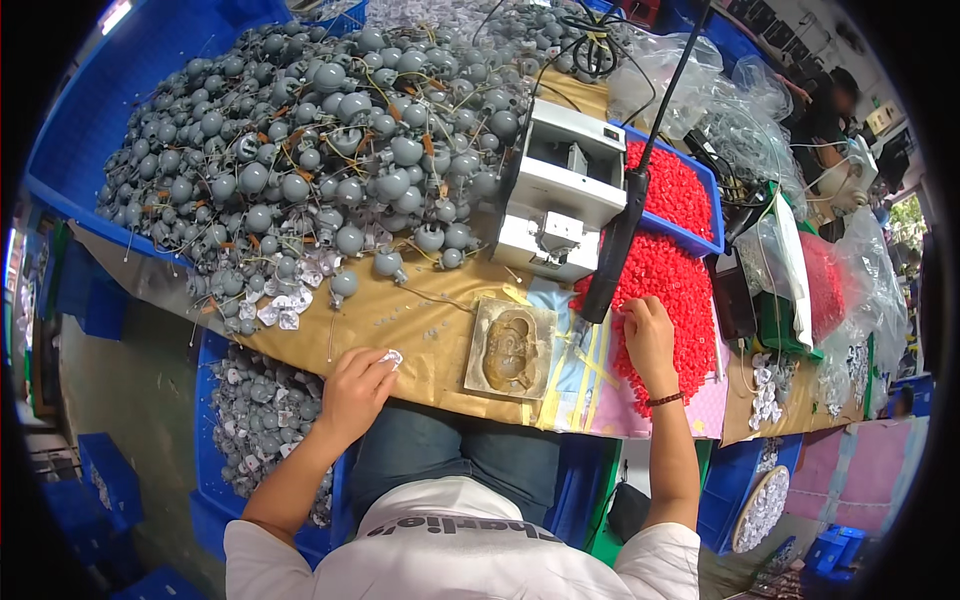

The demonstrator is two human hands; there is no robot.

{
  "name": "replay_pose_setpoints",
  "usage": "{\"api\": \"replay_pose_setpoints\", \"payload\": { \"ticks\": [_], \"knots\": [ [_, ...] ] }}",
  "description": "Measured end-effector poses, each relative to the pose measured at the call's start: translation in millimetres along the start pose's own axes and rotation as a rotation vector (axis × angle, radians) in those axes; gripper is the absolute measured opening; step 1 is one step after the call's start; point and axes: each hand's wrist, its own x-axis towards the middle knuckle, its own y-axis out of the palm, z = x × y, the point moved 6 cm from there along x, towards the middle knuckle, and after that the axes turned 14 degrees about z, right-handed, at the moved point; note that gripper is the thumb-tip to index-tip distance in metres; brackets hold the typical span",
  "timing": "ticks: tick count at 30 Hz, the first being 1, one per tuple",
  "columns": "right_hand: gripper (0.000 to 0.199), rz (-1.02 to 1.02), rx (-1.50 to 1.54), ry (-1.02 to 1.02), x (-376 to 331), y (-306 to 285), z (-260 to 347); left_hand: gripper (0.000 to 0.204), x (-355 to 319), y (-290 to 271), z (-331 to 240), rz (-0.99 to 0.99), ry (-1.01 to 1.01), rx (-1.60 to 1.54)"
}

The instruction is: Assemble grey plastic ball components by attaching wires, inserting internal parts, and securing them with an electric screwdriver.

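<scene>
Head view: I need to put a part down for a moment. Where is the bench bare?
Bare brown bench lies between the grey part heap, the left hand and the worn fixture block. Crowded: the heap behind, red pieces under the right hand, and the white machine.

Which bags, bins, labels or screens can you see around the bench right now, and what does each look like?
Clear plastic bags: crumpled, far right of the bench.
Blue bin: shallow, right of the white machine, holds red parts.
Blue crate: below the bench edge beside the left hand, holds pale grey parts.
No labels or screens clearly visible.
</scene>
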Motion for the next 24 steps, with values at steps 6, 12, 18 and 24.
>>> {"api": "replay_pose_setpoints", "payload": {
  "ticks": [6,12,18,24],
  "knots": [
    [0.021,-0.095,0.368,0.009,4.5,-18.7,16.3,0.028,69.2,11.3,-66.4,0.029,0.215,-0.338],
    [0.024,0.084,0.711,-0.13,9.1,-13.1,74.7,0.035,116.5,50.6,-85.4,0.152,0.324,-0.229],
    [0.021,0.173,0.719,-0.291,9.8,17.0,144.5,0.048,112.9,15.2,-49.8,-0.038,0.092,-0.144],
    [0.022,-0.05,0.251,-0.57,7.8,24.4,167.6,0.054,106.3,-19.4,34.9,-0.214,-0.274,0.27]
  ]
}}
